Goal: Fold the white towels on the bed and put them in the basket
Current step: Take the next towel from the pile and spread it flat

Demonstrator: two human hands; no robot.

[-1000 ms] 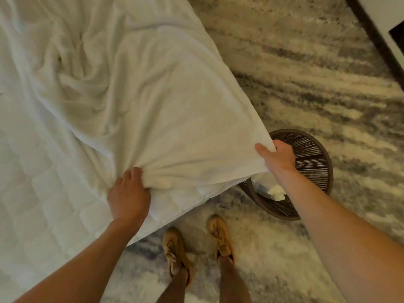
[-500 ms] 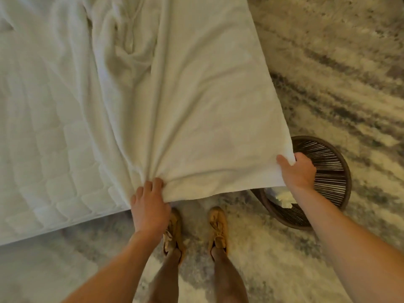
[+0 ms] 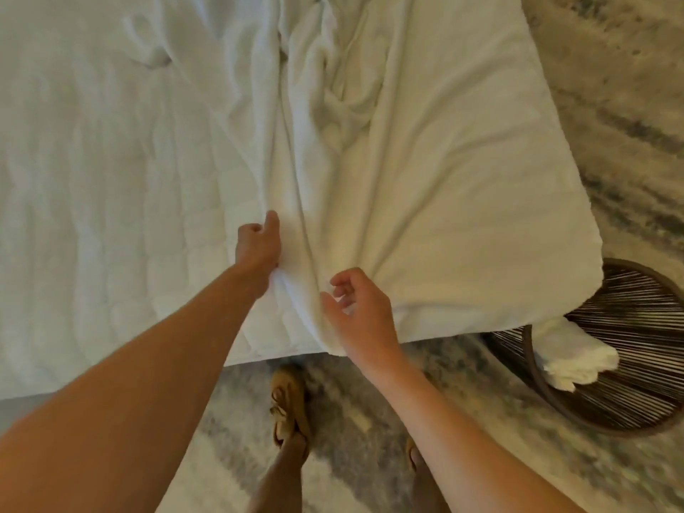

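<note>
The big white quilted bed (image 3: pixel 92 216) fills most of the view. On its right side lies a large white fluffy towel (image 3: pixel 462 187). The towel is spread out but has bumps and wrinkles in the middle, and its right corner hangs off the bed. Under the bed is a grey and cream rug (image 3: pixel 629 105). A round dark woven basket (image 3: pixel 647 368) stands on the rug, just beside the bed corner. A small folded white towel (image 3: pixel 572 355) already sits in it.

The left hand (image 3: pixel 257 246) rests on the towel's left edge with curled fingers. I cannot tell if it holds cloth under the palm. The right hand (image 3: pixel 361 309) floats over the near edge, fingers loose, holding nothing.

I think the job now is to make the towel flat. It would help to rub the bumps away first. Then take the two near corners and lay them right on the far corners, so the edges match.
</note>
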